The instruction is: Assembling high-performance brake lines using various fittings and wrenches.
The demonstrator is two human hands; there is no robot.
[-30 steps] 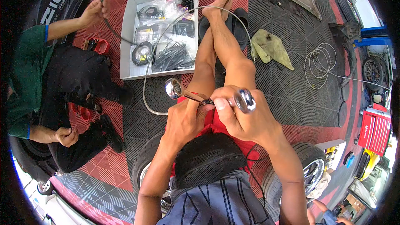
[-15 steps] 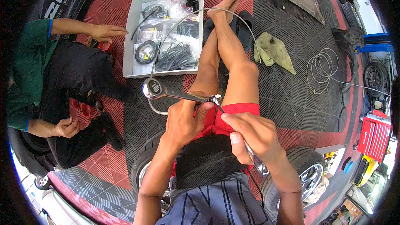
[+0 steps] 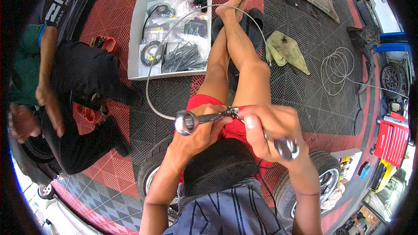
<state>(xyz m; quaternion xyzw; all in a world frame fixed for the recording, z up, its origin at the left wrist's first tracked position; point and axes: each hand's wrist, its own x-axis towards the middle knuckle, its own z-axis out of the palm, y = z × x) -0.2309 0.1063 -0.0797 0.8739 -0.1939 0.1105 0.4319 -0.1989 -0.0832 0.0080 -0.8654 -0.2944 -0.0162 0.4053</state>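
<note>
Shows, in head view, first chrome wrench (image 3: 207,118) swung lower and second wrench (image 3: 287,147) raised since the earlier frame. Pinches the first in left hand (image 3: 195,134), thumb against fingers; grips the second in curled right hand (image 3: 273,125). Places small fitting (image 3: 234,112) between hands, above red shorts (image 3: 203,100). Lists grey hose (image 3: 149,90), curving from behind left hand across white box (image 3: 134,43)

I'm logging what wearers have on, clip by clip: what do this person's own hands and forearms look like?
The left hand and right hand are bare, without gloves. The left forearm and right forearm are uncovered too: no sleeve, watch or bracelet shows on either. No rings can be made out, though some fingers are hidden and the right hand is blurred.
</note>
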